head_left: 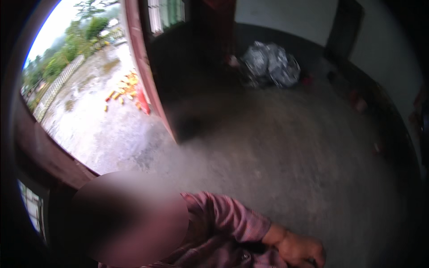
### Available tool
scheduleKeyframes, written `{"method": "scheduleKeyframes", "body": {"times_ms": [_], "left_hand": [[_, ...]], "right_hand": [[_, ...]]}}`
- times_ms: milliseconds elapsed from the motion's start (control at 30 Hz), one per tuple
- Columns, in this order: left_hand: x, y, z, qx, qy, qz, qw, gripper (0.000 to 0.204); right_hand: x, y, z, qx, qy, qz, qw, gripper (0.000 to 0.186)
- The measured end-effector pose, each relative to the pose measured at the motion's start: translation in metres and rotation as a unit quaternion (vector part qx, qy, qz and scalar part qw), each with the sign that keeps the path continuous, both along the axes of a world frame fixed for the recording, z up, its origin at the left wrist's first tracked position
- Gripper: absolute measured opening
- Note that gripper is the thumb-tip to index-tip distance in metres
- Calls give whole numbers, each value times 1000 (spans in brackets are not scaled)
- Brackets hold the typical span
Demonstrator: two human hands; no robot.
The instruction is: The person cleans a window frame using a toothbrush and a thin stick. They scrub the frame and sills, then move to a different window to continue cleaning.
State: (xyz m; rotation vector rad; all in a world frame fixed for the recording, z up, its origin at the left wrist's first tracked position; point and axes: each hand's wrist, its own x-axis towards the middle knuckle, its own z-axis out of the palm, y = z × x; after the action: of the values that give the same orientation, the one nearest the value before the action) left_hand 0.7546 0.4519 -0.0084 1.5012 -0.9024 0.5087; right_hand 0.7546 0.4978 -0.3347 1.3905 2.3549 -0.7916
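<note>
Neither of my hands shows in the head view. Close by, at the lower edge, is another person in a reddish striped shirt (237, 219), their head blurred out. That person's bare hand (301, 250) is low in the picture with its fingers curled. A small dark patch shows by those fingers, and I cannot make out whether it is something held.
A doorway with a reddish frame (149, 76) opens on the left to pale, wet-looking ground (85, 120). Several yellow-orange pieces (127, 87), like corn cobs, lie outside. A shiny grey plastic bundle (270, 64) rests by the far wall, on the dark floor (277, 147).
</note>
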Motion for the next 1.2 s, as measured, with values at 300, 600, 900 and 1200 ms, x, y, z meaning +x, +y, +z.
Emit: {"method": "scheduleKeyframes", "body": {"times_ms": [300, 600, 900, 1200], "left_hand": [[-78, 198, -9, 85, 186, 174, 963, 40], [-233, 347, -164, 125, 492, 403, 762, 21], [-324, 481, -157, 78, 474, 602, 638, 30], [-335, 611, -121, -172, 409, 558, 702, 25]], "right_hand": [[31, 94, 18, 38, 23, -179, 983, 21], [77, 244, 105, 164, 299, -481, 808, 25], [6, 449, 182, -84, 593, -335, 727, 19], [-149, 622, 207, -64, 607, -47, 790, 13]]}}
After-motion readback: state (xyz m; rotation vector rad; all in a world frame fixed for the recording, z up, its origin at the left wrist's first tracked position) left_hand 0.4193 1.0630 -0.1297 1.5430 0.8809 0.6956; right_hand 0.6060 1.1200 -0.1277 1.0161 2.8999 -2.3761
